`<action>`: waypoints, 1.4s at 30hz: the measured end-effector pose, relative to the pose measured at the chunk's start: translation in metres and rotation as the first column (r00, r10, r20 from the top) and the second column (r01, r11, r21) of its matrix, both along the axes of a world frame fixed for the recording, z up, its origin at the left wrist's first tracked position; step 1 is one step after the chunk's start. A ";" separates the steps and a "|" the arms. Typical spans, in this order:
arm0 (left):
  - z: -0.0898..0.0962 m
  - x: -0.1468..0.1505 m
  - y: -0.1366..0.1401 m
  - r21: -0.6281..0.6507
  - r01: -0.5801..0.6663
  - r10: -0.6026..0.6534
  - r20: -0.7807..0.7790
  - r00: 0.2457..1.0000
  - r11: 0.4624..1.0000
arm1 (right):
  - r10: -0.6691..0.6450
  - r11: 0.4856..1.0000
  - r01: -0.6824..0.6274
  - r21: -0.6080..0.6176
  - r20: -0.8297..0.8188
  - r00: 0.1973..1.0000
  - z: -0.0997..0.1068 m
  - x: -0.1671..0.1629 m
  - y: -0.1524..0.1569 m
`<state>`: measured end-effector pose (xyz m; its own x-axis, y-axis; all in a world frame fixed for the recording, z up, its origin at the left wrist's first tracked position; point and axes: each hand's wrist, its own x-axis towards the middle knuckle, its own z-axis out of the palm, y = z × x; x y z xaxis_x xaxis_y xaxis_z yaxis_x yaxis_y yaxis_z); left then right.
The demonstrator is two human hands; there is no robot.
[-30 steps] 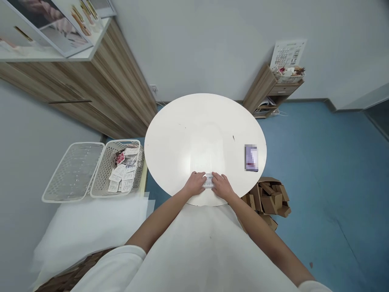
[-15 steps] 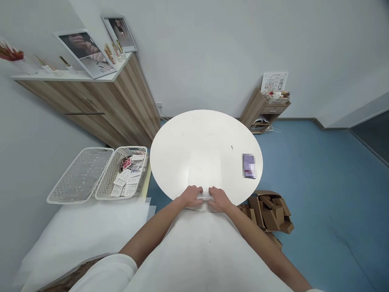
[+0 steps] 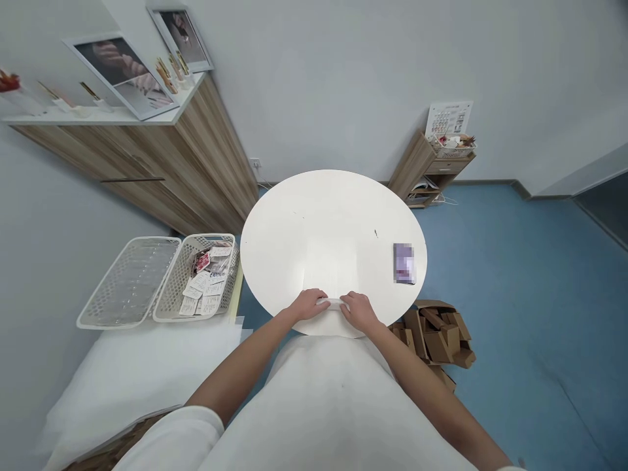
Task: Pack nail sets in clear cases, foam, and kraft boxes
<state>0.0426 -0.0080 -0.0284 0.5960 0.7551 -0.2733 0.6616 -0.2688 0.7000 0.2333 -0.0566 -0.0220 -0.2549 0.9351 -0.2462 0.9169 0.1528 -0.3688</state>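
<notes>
A thin white sheet (image 3: 331,268) lies flat on the white round table (image 3: 277,229), barely standing out from the tabletop. Its near edge forms a narrow folded or rolled strip (image 3: 335,305) close to the table's front edge. My left hand (image 3: 309,304) grips the left end of this strip, fingers curled and thumb pointing inward. At the right end, my right hand (image 3: 360,311) holds it in the same way. Whether the strip is a fold or a full roll I cannot tell.
A purple item (image 3: 404,263), blurred out, lies at the table's right. Cardboard boxes (image 3: 439,333) stand on the floor at right. To the left, an open white basket (image 3: 164,304) holds cards and packets, beside white sheeting (image 3: 161,366). A wooden cabinet (image 3: 206,150) stands behind.
Both hands have moved slightly forward with the strip, away from my body and further onto the table. The view has shifted a little. Both hands keep their grip.
</notes>
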 end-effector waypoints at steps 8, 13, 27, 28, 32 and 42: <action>-0.007 -0.009 0.025 -0.247 -0.107 0.120 0.039 0.992 0.963 | -0.140 0.972 0.109 -0.208 -0.143 0.980 -0.008 0.008 0.031; -0.020 -0.012 0.033 -0.320 -0.172 0.155 -0.078 0.985 0.932 | -0.267 0.929 0.176 -0.325 -0.262 0.927 -0.027 0.012 0.047; -0.005 0.010 0.028 0.236 0.061 0.056 -0.459 0.887 0.970 | -0.131 0.987 0.144 0.071 -0.170 0.977 -0.038 -0.003 0.051; -0.003 0.012 0.024 0.251 0.101 0.010 -0.407 0.913 0.963 | -0.076 0.992 0.093 0.091 -0.176 0.981 -0.036 -0.002 0.048; -0.009 0.015 0.009 0.231 0.188 -0.115 -0.294 0.949 0.955 | 0.131 0.990 -0.123 0.062 -0.140 0.982 -0.036 -0.001 0.033; -0.011 0.008 0.007 0.183 0.162 -0.102 -0.300 0.949 0.970 | 0.156 0.986 -0.155 -0.057 0.001 0.988 -0.026 -0.013 0.026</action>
<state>0.0506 -0.0013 -0.0394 0.6135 0.7321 -0.2960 0.7743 -0.4839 0.4078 0.2206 -0.0304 -0.0480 -0.3946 0.8687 -0.2992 0.8857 0.2730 -0.3755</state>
